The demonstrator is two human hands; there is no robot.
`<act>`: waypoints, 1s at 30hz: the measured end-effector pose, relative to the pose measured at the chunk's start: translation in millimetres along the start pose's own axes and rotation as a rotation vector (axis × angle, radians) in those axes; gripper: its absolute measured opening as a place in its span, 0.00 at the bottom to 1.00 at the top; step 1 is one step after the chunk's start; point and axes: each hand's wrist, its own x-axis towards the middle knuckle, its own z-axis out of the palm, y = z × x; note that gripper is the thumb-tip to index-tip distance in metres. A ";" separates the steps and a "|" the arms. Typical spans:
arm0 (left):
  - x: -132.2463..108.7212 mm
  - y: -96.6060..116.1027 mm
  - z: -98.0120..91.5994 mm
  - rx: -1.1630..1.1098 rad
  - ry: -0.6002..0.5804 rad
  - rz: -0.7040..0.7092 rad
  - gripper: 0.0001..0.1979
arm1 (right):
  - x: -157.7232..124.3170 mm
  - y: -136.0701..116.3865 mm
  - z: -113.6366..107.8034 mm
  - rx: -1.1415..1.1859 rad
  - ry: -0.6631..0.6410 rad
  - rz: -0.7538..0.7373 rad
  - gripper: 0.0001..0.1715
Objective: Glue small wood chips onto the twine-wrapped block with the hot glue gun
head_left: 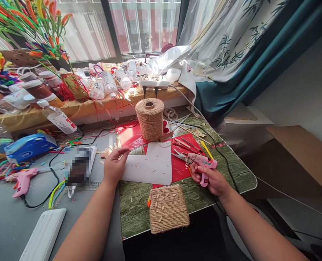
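My right hand [213, 177] is wrapped round a pink hot glue gun [200, 159], its nozzle pointing left over scissors [179, 155] on a red sheet. My left hand [115, 165] hovers by the left edge of a white sheet [146, 168], thumb and fingers pinched together. Whatever may lie between those fingertips is too small to make out. Closer to me, a square panel wrapped in twine [168, 212] lies at the table's front edge, with small pale wood chips on it and an orange bit at its left side. More chips are scattered on the white sheet.
A big twine spool [150, 121] stands behind the white sheet. On the left are a second pink glue gun [25, 181], a blue pack [30, 146] and a white keyboard [44, 235]. Bottles [60, 119] and a power strip [154, 84] line the sill. A black cord [227, 159] runs down the right.
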 end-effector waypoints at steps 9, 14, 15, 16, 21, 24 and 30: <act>-2.5 10.5 2.5 -0.721 -0.151 -0.277 0.24 | -1.5 -1.0 0.3 -0.011 0.008 0.007 0.10; -9.3 15.1 -20.5 -1.141 -0.390 -0.377 0.50 | -4.1 -1.8 0.7 -0.035 0.019 0.036 0.09; -10.9 12.3 -24.2 -1.208 -0.449 -0.387 0.53 | -3.9 -0.7 -0.7 -0.040 0.023 0.031 0.09; -12.5 8.8 -26.9 -1.259 -0.514 -0.382 0.55 | -3.3 0.7 -2.3 -0.045 0.029 0.031 0.09; -18.1 -5.4 -23.9 -1.279 -0.822 -0.275 0.56 | -0.8 6.0 -7.4 -0.050 0.052 0.039 0.08; -19.3 -4.2 -20.0 -1.254 -0.920 -0.171 0.50 | -0.9 5.7 -6.6 -0.068 0.052 0.034 0.08; -16.9 11.7 -18.4 -0.857 -0.655 -0.280 0.25 | -1.2 2.3 -2.2 -0.050 0.035 0.047 0.11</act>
